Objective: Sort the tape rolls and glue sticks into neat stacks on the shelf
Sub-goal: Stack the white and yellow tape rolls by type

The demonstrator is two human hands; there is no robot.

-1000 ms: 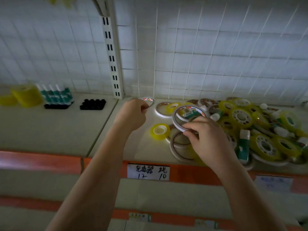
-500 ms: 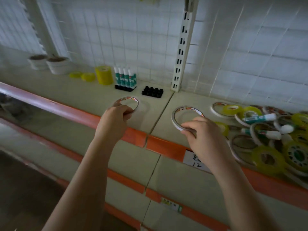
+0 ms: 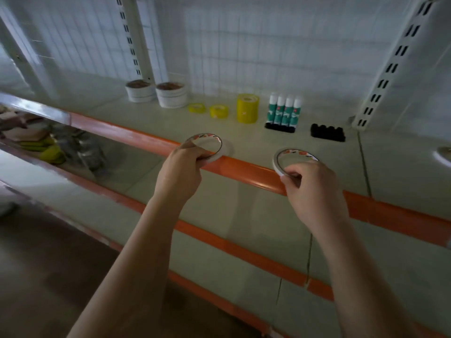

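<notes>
My left hand [image 3: 180, 170] grips a thin white tape roll [image 3: 209, 142] by its near rim, held over the orange front edge of the shelf [image 3: 244, 142]. My right hand [image 3: 310, 189] pinches a second thin white tape roll [image 3: 296, 153] further right, also at the shelf's front edge. At the back of the shelf stand two stacks of white tape rolls [image 3: 156, 91], two small yellow tape rolls [image 3: 208, 109], a tall yellow stack [image 3: 247, 108] and upright green-and-white glue sticks [image 3: 284, 111].
Black caps or holders [image 3: 327, 132] sit right of the glue sticks. A slotted white upright [image 3: 388, 71] divides the shelf bays at right, with a white tape roll's edge [image 3: 444, 154] beyond it. Lower shelves with orange rails [image 3: 219, 240] run below; packaged goods [image 3: 48, 147] lie lower left.
The view has swung left, away from the loose pile of tapes. Both hands have carried their thin white rolls leftward to the front of the bay with the sorted stacks.
</notes>
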